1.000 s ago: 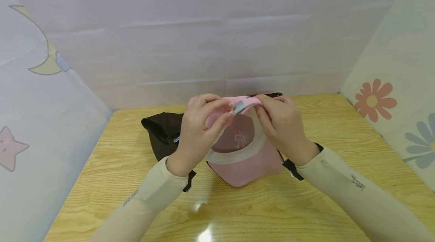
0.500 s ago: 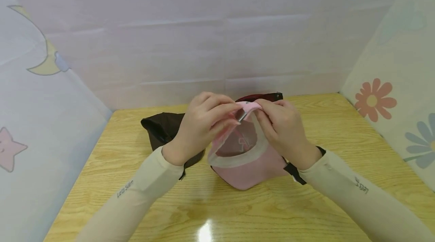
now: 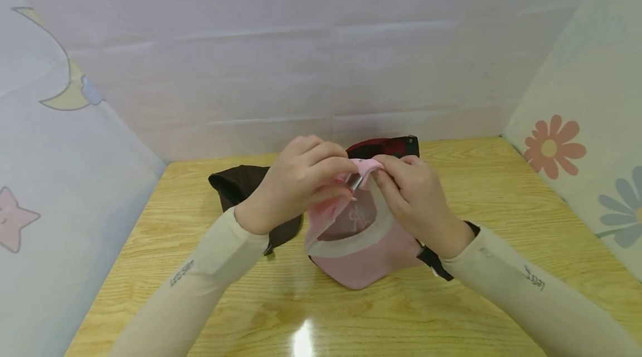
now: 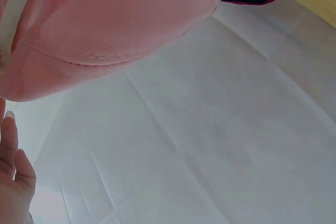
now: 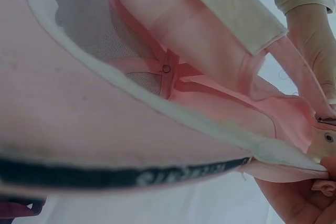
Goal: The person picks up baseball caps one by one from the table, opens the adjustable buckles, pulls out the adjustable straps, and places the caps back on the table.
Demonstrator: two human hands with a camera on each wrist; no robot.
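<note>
A pink cap [image 3: 358, 268] is held upside down between my two hands, its white inner band and brim facing me in the head view. My left hand [image 3: 298, 181] pinches the back strap beside a silver metal buckle [image 3: 354, 181]. Close by on the right, my right hand [image 3: 416, 195] grips the pink strap [image 3: 370, 165] between thumb and fingers. The cap's pink crown [image 4: 126, 19] fills the top of the left wrist view. In the right wrist view, the inside of the crown [image 5: 210, 98] and the dark lettered brim edge [image 5: 115, 178] show.
A dark brown cap [image 3: 243, 179] lies on the wooden table [image 3: 411, 312] to the left, partly behind my left arm. Behind the pink cap sits a dark red and black cap [image 3: 401, 147]. Pale wall sheets [image 3: 331, 67] stand along the back and sides.
The strap and buckle have come down a little toward me, with the buckle tilting. My left hand has shifted slightly right, and more of the red and black cap shows.
</note>
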